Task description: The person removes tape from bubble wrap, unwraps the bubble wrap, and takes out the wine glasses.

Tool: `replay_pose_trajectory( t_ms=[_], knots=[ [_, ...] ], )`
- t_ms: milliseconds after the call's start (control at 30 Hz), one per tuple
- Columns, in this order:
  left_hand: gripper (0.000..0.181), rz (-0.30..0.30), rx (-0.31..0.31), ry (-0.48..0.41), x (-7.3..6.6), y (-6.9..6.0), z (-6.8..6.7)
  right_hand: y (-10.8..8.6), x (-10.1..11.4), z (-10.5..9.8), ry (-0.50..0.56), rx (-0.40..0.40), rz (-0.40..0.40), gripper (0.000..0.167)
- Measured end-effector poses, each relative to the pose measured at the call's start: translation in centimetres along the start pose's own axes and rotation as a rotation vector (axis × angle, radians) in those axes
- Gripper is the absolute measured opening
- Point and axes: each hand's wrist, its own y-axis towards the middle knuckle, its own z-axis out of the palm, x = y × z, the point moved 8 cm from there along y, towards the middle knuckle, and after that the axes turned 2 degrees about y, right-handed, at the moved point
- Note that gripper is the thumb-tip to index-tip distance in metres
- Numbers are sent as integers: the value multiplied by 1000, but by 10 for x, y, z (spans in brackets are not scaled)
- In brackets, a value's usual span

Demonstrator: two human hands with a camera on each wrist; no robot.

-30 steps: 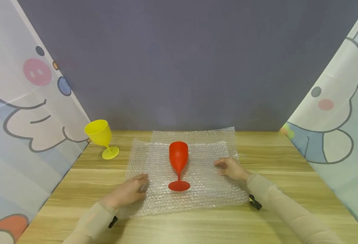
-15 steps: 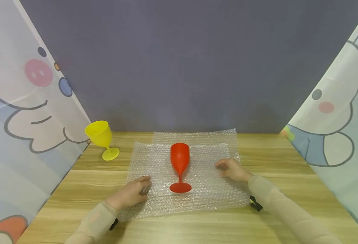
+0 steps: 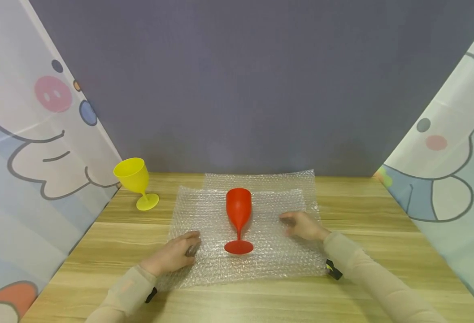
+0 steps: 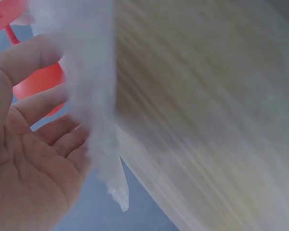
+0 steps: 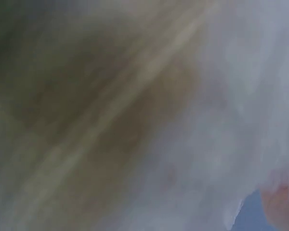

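Note:
A red goblet (image 3: 238,211) lies on its side on a sheet of bubble wrap (image 3: 216,269), its foot toward the person. At the sheet's left part rests my left hand (image 3: 172,254), thumb and fingers apart and loosely bent. The left wrist view has these fingers (image 4: 43,103) touching the bubble wrap, with the goblet partly hidden behind them. Over the sheet's right part is my right hand (image 3: 304,225), fingers loosely bent and apart from the goblet. Bubble wrap blurs most of the right wrist view; only a bit of that hand (image 5: 279,207) shows.
A yellow goblet (image 3: 133,179) stands upright at the table's back left. Another bubble wrap sheet (image 3: 257,180) shows behind the first, partly beneath it. A grey panel (image 3: 237,89) rises at the back, with cartoon-printed side walls (image 3: 450,179) left and right of the wooden table (image 3: 362,202).
My right hand has shifted slightly left over the bubble wrap. The left hand and both goblets stay in place; the head view itself moves a little.

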Motion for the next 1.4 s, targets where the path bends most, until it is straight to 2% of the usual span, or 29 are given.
replay_pose_trajectory(
  t_ms=[333,400,467,600,667,700,800,933,1067,1400],
  knots=[
    [50,18,-10,-10,-3,5,-4,2,1,2,10,15,-5,55],
    [46,20,-34,-49,-4,9,-8,2,0,3,18,15,2,55],
    [42,-26,-60,-136,-2,14,-11,1,0,3,20,18,6,54],
    [41,-179,-131,-455,4,25,-17,1,2,4,17,19,8,53],
    [45,-229,-163,-585,5,31,-20,2,2,4,1,15,11,53],
    [47,-250,-175,-637,4,33,-21,2,2,3,-11,13,10,53],
    [51,-286,-202,-713,1,43,-24,2,0,2,-14,3,28,53],
    [57,-323,-201,-754,-5,56,-25,3,1,3,-12,2,20,53],
    [68,-357,-175,-767,-12,68,-26,3,2,4,-11,-1,24,53],
    [99,-512,-117,-763,-25,94,-30,2,1,4,2,1,57,53]
  ],
)
